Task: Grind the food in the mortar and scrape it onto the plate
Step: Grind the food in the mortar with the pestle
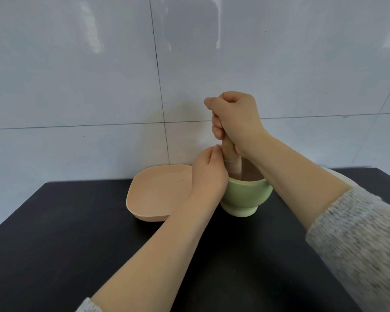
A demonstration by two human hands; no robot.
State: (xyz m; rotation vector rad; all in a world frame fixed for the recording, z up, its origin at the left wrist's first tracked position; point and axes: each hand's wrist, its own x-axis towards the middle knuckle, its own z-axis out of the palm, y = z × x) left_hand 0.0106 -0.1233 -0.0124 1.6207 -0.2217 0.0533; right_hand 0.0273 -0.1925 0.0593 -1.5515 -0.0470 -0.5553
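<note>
Fists are seen at the centre of the view. The right hand (pixel 236 118) is closed tight around the upper part of a pale wooden pestle (pixel 231 157), which is held roughly upright with its lower end inside the mortar (pixel 245 195). The left hand (pixel 208 174) is curled against the near-left rim of the mortar, with its fingertips (pixel 216 149) touching or just beside the pestle shaft; which of the two cannot be told. The mortar, a light green footed bowl, is set on a black table (pixel 77 233). Its inside is mostly hidden by the hands and the pestle, so the food cannot be made out; only a dull pinkish inner wall is shown.

Just beside the mortar, on its left, a peach-coloured square plate (pixel 144 199) with rounded corners is placed on the table, partly covered by the left wrist. A small dark speck is seen on the plate. Grey knitted sleeves (pixel 358 233) are pushed back from both forearms. Behind the table, a wall of large glossy white tiles (pixel 77 75) is seen.
</note>
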